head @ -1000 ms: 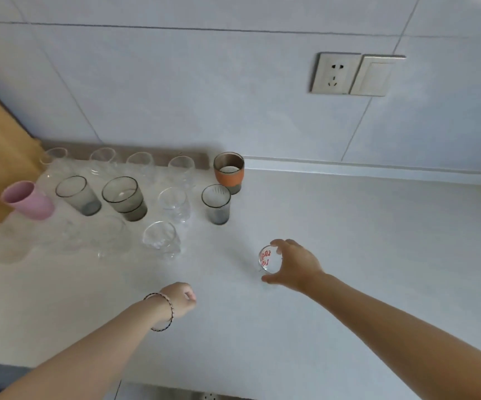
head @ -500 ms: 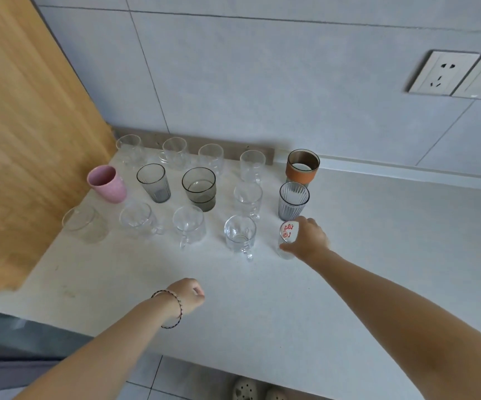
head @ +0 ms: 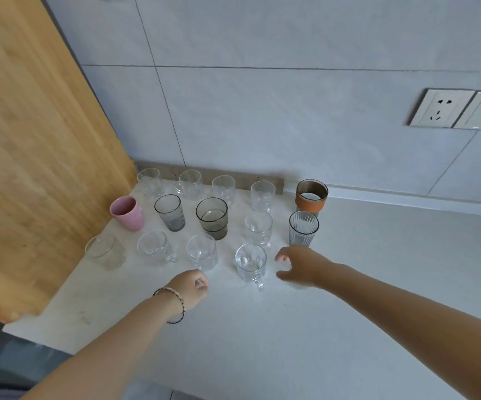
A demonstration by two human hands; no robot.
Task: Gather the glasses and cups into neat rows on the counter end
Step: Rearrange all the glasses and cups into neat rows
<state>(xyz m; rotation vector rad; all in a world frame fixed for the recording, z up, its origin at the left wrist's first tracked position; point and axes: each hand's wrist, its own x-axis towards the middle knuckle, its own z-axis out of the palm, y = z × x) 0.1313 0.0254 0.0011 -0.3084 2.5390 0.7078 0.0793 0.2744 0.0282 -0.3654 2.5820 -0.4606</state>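
The glasses and cups stand in three rows at the end of the pale grey table (head: 291, 327), in the centre-left of the frame, against the wooden side panel (head: 31, 168). The back row runs from clear tumblers to a glass cup with an orange sleeve (head: 311, 196). The middle row runs from a pink ceramic cup (head: 126, 213) to a grey ribbed glass tumbler (head: 303, 229).

The relation that matters is in the front row. Its last visible piece is a clear glass mug with a handle (head: 250, 259), and the right hand (head: 301, 265) hovers just to that mug's right, directly below the ribbed tumbler in the frame. The grip is wide: thumb and fingers are spread, the opening faces left toward the mug, and nothing shows inside it. The palm hides the table beneath it, so I cannot tell whether a small piece stands there. The mug is upright, and its handle points down-frame, toward the person.

The left hand (head: 190, 288), with a beaded bracelet (head: 175, 306) at the wrist, is curled into a loose, empty-looking fist lower in the frame, left of the mug. It is farther from the mug than the right hand. Any squaring of this row end looks like a job for the right hand.
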